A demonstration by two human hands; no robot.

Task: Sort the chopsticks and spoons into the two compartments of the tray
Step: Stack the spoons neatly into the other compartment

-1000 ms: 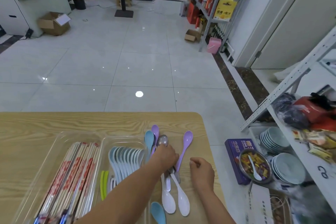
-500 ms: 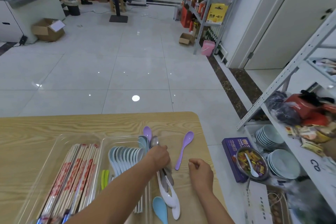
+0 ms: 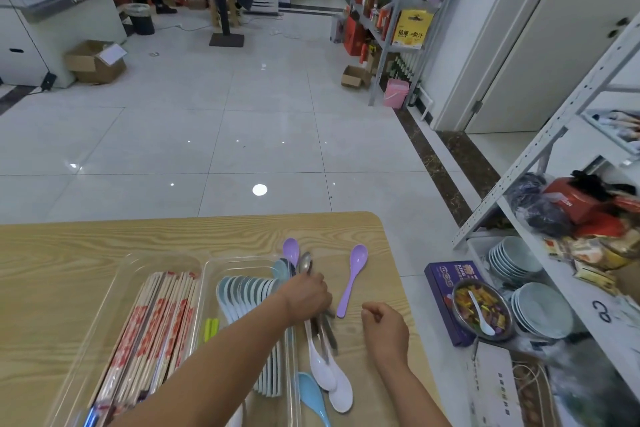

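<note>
Leftward, up against the clear plastic tray (image 3: 166, 255), slides the spoon bundle (image 3: 323, 374) of glossy white, purple and steel, gripped in the left hand (image 3: 306, 298) and now apart from the lone purple spoon (image 3: 353, 279). Paper-sleeved chopsticks (image 3: 156, 322) fill the left compartment, nested pale spoons (image 3: 242, 288) the right. The right hand (image 3: 384, 326) rests loosely curled, holding nothing, on the wood-grain tabletop (image 3: 173, 239).

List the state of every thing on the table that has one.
left hand, grips the spoon bundle.
spoon bundle, held beside the tray's right wall, unsorted.
right hand, loosely curled on the table, holding nothing.
lone purple spoon, flat on the table, untouched.
light blue spoon, loose by the tray.
chopsticks, lying in the left compartment.
pale spoons, nested in the right compartment.
</note>
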